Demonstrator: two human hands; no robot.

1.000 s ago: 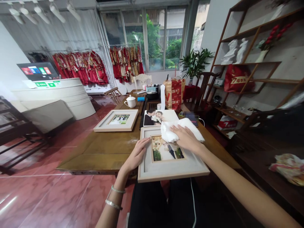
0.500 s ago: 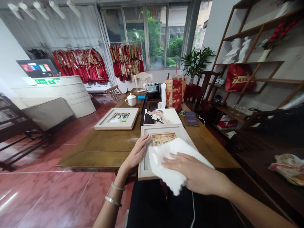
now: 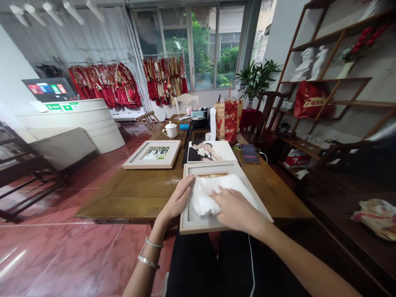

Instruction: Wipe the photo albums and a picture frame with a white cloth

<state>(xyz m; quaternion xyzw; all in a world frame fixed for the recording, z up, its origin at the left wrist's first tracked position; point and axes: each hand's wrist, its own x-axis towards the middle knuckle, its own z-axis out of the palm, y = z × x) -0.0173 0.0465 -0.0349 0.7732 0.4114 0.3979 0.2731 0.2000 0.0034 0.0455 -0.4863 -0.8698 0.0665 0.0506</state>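
A light wood picture frame (image 3: pixel 198 229) lies at the table's near edge, overhanging it slightly above my lap. My left hand (image 3: pixel 180 196) holds its left side, fingers over the rim. My right hand (image 3: pixel 236 208) presses a bunched white cloth (image 3: pixel 206 198) against the frame's face, fingers bent into it. Most of the small picture inside is covered by the cloth; only its top strip shows. Just beyond lies a wedding photo print (image 3: pixel 221 152). To the left, a second picture frame (image 3: pixel 150 166) rests flat on the table.
The wooden table (image 3: pixel 133 189) also bears a lidded white mug (image 3: pixel 170 130), a blue box (image 3: pixel 184 126), a red and tan paper bag (image 3: pixel 228 121) and a phone (image 3: pixel 250 153) on a cable. A white cord (image 3: pixel 252 264) hangs by my lap. Shelves (image 3: pixel 340 103) stand at right.
My right hand and the cloth have moved left and up across the frame. The cloth is more bunched, uncovering the frame's lower right. My left hand stays put.
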